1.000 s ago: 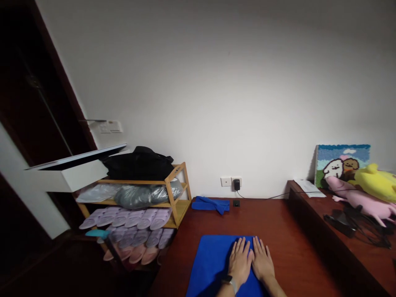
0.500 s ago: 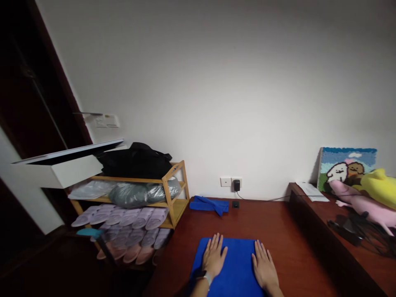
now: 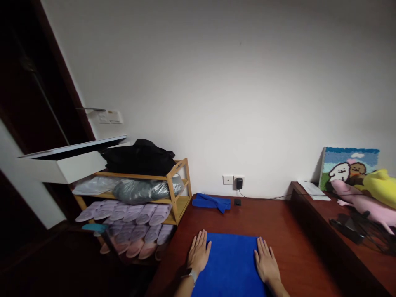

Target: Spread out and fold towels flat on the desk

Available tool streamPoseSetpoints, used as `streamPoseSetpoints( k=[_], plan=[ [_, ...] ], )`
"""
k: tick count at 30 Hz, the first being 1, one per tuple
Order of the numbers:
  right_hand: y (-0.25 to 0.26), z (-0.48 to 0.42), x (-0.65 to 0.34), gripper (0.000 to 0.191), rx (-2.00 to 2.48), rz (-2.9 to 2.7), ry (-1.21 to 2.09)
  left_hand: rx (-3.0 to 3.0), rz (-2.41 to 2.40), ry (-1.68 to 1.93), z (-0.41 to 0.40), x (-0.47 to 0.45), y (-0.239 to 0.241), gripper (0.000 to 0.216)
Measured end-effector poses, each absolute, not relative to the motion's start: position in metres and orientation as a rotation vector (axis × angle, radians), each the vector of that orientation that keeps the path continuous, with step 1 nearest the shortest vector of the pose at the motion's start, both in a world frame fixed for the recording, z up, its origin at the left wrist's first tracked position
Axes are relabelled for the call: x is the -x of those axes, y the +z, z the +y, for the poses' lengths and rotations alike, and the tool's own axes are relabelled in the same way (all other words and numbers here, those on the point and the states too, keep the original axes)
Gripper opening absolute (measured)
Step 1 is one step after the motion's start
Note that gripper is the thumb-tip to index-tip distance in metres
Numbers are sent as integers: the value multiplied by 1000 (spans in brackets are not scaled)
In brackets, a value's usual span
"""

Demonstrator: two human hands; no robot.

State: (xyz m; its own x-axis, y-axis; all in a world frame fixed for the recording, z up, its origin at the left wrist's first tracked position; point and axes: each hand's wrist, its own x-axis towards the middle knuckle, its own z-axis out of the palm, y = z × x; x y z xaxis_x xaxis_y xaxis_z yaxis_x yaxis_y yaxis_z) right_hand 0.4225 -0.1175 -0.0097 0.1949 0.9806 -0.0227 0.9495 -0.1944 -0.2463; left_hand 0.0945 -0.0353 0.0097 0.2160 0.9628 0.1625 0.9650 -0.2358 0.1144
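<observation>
- Left grip point(image 3: 198, 253) spread wide and holding nothing: palm down, fingers stretched out and pointing toward the wall point(image 3: 262, 103), laid over the left edge of the larger blue cloth, with the thumb beside that edge.
- Right grip point(image 3: 267, 260) also wide and holding nothing, palm down over the right edge of the same cloth, its fingers together and pointing the same way, the thumb at the cloth's blue surface.
- Larger blue cloth point(image 3: 232, 264) lying flat on the reddish-brown counter point(image 3: 300, 251), between the two grips; its far edge runs straight, while its near end falls outside the view.
- Watch point(image 3: 192, 274) with a pale band on the left wrist.
- Smaller blue cloth point(image 3: 212, 202), folded and crossed over itself, at the far left of the counter near the wall.
- Black square fitting point(image 3: 237, 202) just to the right of it.
- Black charger point(image 3: 239, 183) plugged into the wall, its thin cable point(image 3: 269, 199) running off to the right.
- Raised ledge point(image 3: 324, 231) on the right, carrying white paper point(image 3: 314, 191), a textured picture point(image 3: 328, 160), a pink plush toy point(image 3: 361, 202), a yellow plush toy point(image 3: 382, 187) and tangled black cords point(image 3: 375, 237).
- Wooden rack point(image 3: 173, 198) on the left, with a black bag point(image 3: 139, 159) on top and rows of slippers point(image 3: 133, 212) below.
</observation>
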Motion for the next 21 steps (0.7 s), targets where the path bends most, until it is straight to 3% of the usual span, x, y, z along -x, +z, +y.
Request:
streamPoseSetpoints(
  k=[4, 9, 13, 21],
  plan=[
    [-9, -117, -422, 72, 2287, -1865, 273, 2532, -1770, -482, -53, -132, 21, 59],
    [-13, -117, -424, 69, 2272, -1913, 254, 2907, -1365, -542, -82, -242, 18, 58],
    [-20, -117, -428, 66, 2265, -1982, 213, 2994, -1375, -576, -93, -302, 5, 57],
    [-10, -116, -424, 71, 2318, -1918, 224, 2859, -1556, -469, -62, -241, 1, 62]
  ],
)
